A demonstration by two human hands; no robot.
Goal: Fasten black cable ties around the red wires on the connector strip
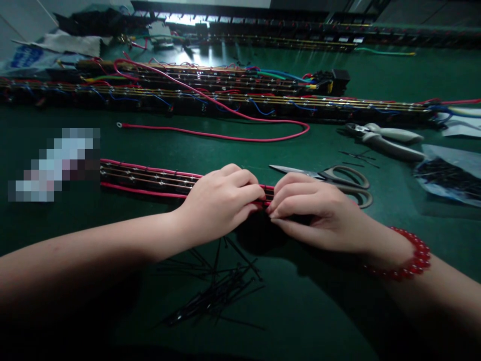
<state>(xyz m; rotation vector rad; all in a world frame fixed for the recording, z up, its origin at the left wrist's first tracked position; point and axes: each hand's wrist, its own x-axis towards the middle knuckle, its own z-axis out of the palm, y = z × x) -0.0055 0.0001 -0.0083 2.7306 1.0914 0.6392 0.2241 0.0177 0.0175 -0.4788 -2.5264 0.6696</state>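
Your left hand (221, 195) closes its fingers on the strip (150, 178) over the tabletop (376, 316); your right hand (315, 210) bends its fingers against it, whether gripping I can't tell. Shoving the strip forward could nick its red wire (143, 189) on the scissors (326, 174).
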